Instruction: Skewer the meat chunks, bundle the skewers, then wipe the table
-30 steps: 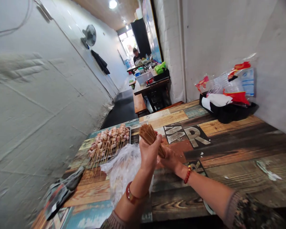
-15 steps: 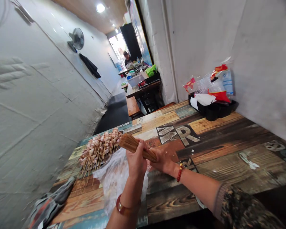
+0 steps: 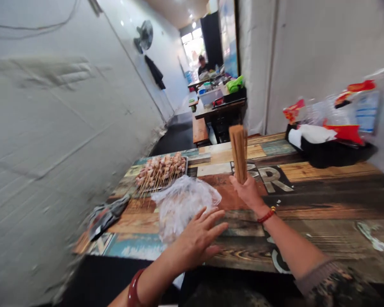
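A thick bundle of wooden skewers stands nearly upright in my right hand, whose fingers wrap round its lower end. My left hand is empty, fingers spread, over the near part of the table. Just beyond it lies a crumpled clear plastic bag; its contents are hard to make out. Behind the bag, a metal tray carries a pile of raw meat skewers, their bare stick ends pointing toward me.
Grey gloves or cloth lie at the table's left edge. A black holder with plastic packets stands at the back right against the wall. A white scrap lies at right. Farther off, a person sits behind another cluttered table.
My left hand has let go of the stick bundle and moved down toward me, fingers opening. My right hand has turned the bundle from slanted to upright. The view has shifted left.
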### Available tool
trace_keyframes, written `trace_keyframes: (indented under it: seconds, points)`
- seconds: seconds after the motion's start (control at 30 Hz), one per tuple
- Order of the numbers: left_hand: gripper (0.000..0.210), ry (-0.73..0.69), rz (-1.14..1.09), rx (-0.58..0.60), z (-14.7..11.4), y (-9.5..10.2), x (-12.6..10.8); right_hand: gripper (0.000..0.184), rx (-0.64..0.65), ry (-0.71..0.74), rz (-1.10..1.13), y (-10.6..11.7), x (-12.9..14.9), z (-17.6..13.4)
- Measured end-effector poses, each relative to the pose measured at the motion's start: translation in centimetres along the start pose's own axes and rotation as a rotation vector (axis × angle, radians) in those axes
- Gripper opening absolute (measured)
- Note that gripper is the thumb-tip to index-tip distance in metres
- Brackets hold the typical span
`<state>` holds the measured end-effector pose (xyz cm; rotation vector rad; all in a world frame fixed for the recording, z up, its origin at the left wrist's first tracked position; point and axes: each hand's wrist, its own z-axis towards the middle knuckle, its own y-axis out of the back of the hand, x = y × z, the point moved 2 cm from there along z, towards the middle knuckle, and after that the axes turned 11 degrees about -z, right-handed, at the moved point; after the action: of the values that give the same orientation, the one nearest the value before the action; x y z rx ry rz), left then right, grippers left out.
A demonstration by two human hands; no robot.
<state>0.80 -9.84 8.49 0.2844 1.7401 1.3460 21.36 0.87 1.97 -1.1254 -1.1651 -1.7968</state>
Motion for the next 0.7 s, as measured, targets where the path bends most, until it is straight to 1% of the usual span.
trace_keyframes:
  seconds: [0.03,0.1,0.13,0.2,0.27,0.33,0.43,0.57,0.63,0.7]
  points:
    - [0.065,0.035,0.053,0.012,-1.0,-0.3,0.0,0.033,0.004,0.003,-0.017,0.0,-0.1,0.0]
    - [0.071,0.17,0.149,-0.035,-2.6,-0.6,1.0,0.033,0.027,0.027,-0.063,-0.3,-0.2,-0.2]
    - [0.075,0.245,0.185,-0.059,-3.4,-0.8,1.8,0.034,0.037,0.04,-0.078,-0.5,-0.3,-0.3]
    - [0.082,0.353,0.223,-0.069,-4.7,-1.4,3.7,0.034,0.048,0.065,-0.089,-0.9,-0.5,-0.7]
    - [0.077,0.395,0.238,-0.072,-5.5,-2.2,5.8,0.035,0.051,0.08,-0.092,-1.3,-0.8,-0.9]
    - [0.065,0.39,0.251,-0.117,-5.7,-2.8,7.6,0.035,0.054,0.084,-0.105,-1.6,-1.1,-0.9]
    - [0.051,0.341,0.248,-0.246,-5.4,-3.1,9.6,0.036,0.065,0.084,-0.126,-1.7,-1.4,-0.9]
    - [0.047,0.225,0.209,-0.386,-5.1,-2.9,11.2,0.037,0.05,0.086,-0.149,-2.0,-1.3,-1.0]
    - [0.047,0.17,0.228,-0.426,-5.3,-2.6,11.8,0.035,0.052,0.104,-0.142,-2.2,-1.0,-1.4]
    - [0.05,0.164,0.273,-0.448,-5.5,-2.0,12.3,0.032,0.062,0.165,-0.133,-2.3,-0.4,-1.7]
